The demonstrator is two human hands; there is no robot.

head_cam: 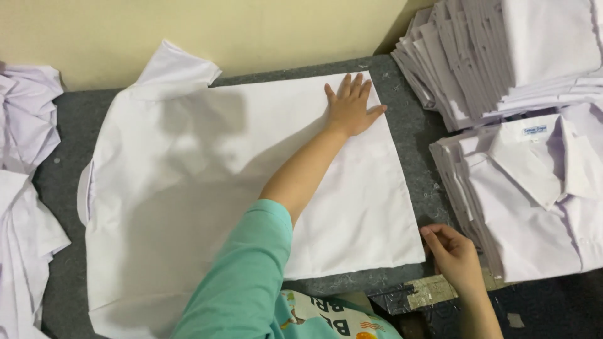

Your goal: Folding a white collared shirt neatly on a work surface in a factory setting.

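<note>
A white shirt [207, 188] lies spread flat on the grey felt table [408, 144], its collar end to the left and one sleeve [179, 66] sticking out at the far side. My left hand [352, 107], on a teal-sleeved arm, rests palm down with fingers spread on the shirt's far right corner. My right hand [453, 254] is at the near right corner of the shirt, fingers curled and pinching the hem edge.
A folded white shirt stack [534, 188] lies to the right, with a taller pile [496, 50] behind it. Crumpled white shirts [25, 157] are heaped at the left edge. A cream wall [188, 25] backs the table.
</note>
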